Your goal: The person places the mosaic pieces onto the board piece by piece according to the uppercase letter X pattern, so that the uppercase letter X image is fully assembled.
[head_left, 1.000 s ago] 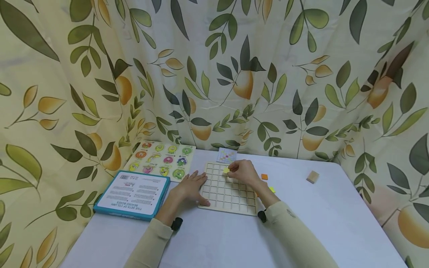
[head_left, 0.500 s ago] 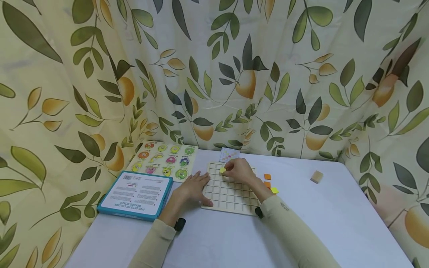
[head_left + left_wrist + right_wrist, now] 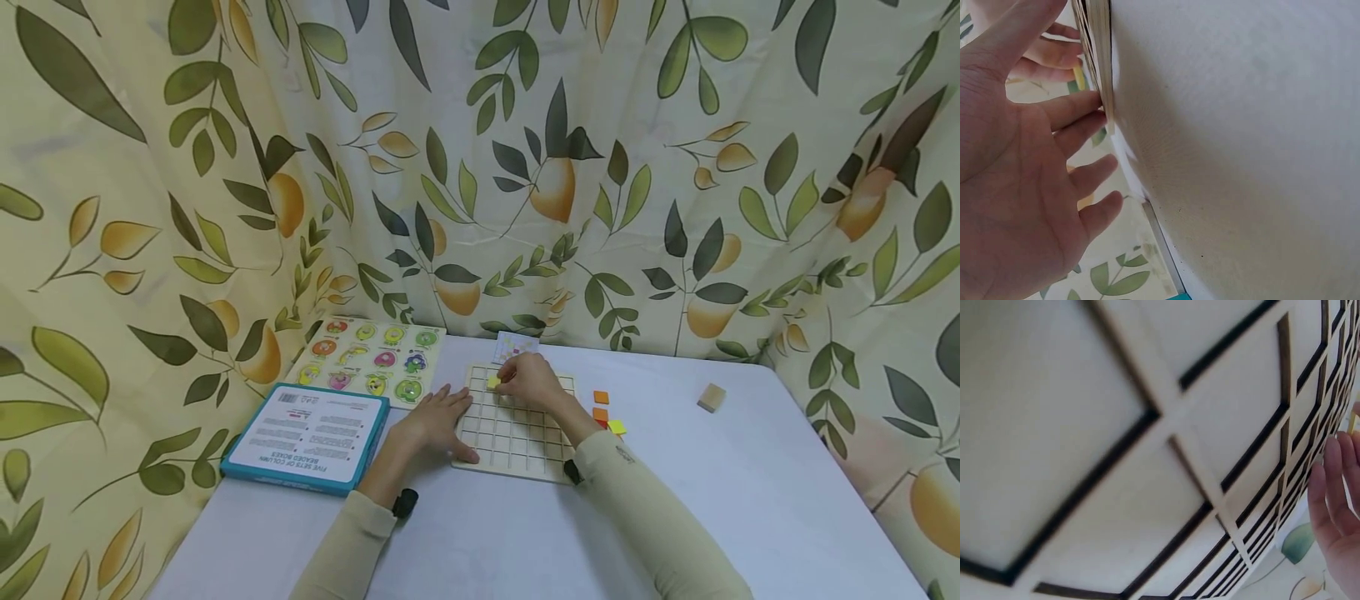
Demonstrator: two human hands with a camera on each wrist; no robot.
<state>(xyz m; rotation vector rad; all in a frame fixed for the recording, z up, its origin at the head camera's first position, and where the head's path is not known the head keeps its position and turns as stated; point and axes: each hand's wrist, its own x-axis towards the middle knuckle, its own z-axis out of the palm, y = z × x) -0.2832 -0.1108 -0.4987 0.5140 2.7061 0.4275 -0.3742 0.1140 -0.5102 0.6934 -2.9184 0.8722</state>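
A wooden grid board (image 3: pixel 513 442), divided into square cells, lies in the middle of the table. My left hand (image 3: pixel 431 425) rests at its left side, fingers spread and thumb on the near corner; the left wrist view shows that hand (image 3: pixel 1035 162) with straight fingers at the board's edge (image 3: pixel 1100 56). Between thumb and fingers, my right hand (image 3: pixel 531 383) pinches a small yellow square tile (image 3: pixel 493 382) over the far left cells. The right wrist view catches my right hand (image 3: pixel 1338 494) at its edge, with a sliver of the yellow tile (image 3: pixel 1352 422).
Orange tiles (image 3: pixel 601 398) and another yellow tile (image 3: pixel 616 427) lie right of the board. Beyond its far edge is a patterned card (image 3: pixel 516 346). At the left are a teal-edged box (image 3: pixel 307 437) and a fruit picture sheet (image 3: pixel 367 358). A wooden block (image 3: pixel 711 397) sits farther right.
My right hand has shifted slightly left along the board's far rows with the yellow tile. My left hand has stayed at the board's left side.
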